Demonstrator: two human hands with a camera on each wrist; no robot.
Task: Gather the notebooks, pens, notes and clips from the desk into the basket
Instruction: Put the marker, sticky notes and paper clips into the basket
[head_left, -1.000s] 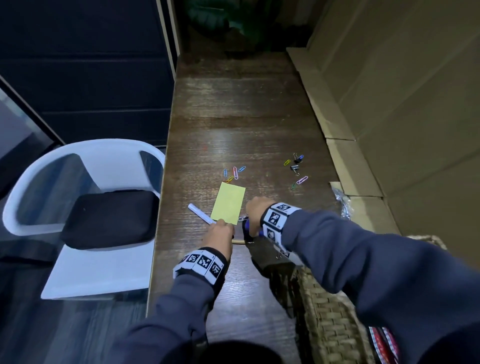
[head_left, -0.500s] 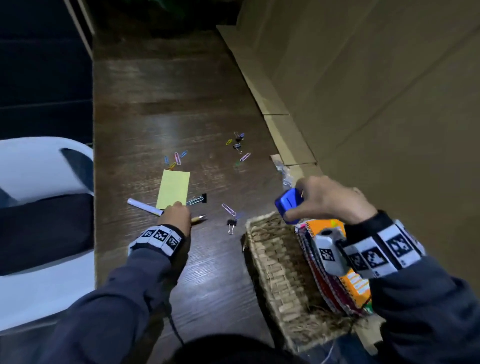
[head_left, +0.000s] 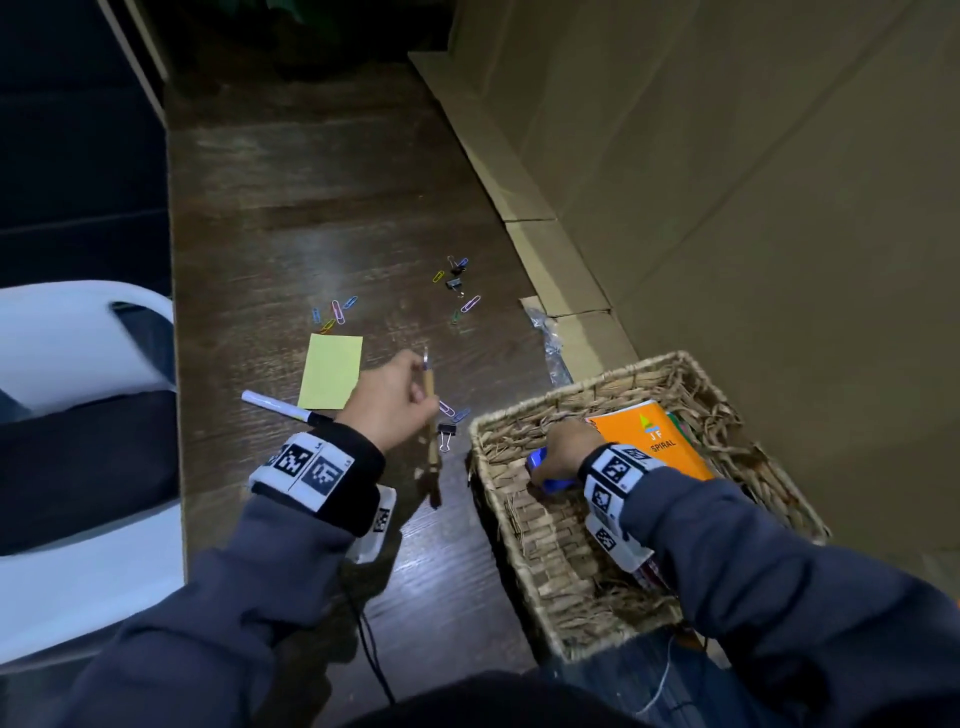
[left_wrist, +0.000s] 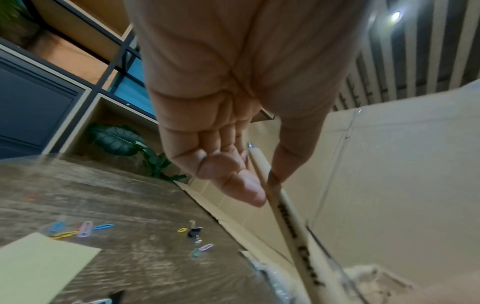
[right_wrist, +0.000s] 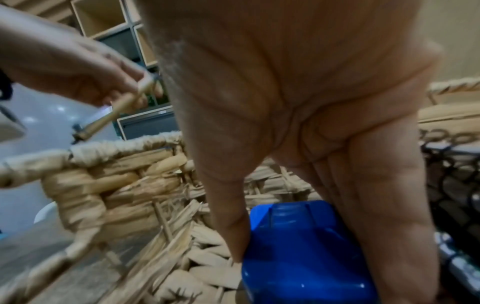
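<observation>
The wicker basket (head_left: 524, 525) sits at the near right corner of the dark wooden desk (head_left: 322, 208), hard against the cardboard wall (head_left: 727, 208), and an orange spiral notebook (head_left: 649, 441) leans on edge inside it along the wall side. The right hand (head_left: 563, 452) is down inside the basket, thumb and fingers closed on a blue plastic object (right_wrist: 306, 253) that looks like a small stapler, held low over the woven floor. Just left of the basket the left hand (head_left: 389, 410) hangs above the desk with a tan pen (head_left: 430, 415) pinched between thumb and fingertips; the pen points up and away from the person, its lower end hanging near the basket's left rim. On the desk close to the basket's far left corner lie a black binder clip (head_left: 445, 434) and two paper clips (head_left: 453, 410). Farther left from the basket are a yellow sticky-note pad (head_left: 331, 376) and, touching its near corner, a white marker (head_left: 283, 408) with a dark cap. Beyond the pad a small scatter of coloured paper clips (head_left: 335, 312) lies loose, and a second scatter of paper clips and binder clips (head_left: 457, 283) lies beyond the basket, near the wall. A crumpled clear plastic wrapper (head_left: 548, 338) rests between the basket's far rim and the cardboard. A white chair (head_left: 78, 338) with a black cushion stands well left of the basket, off the desk's edge.
</observation>
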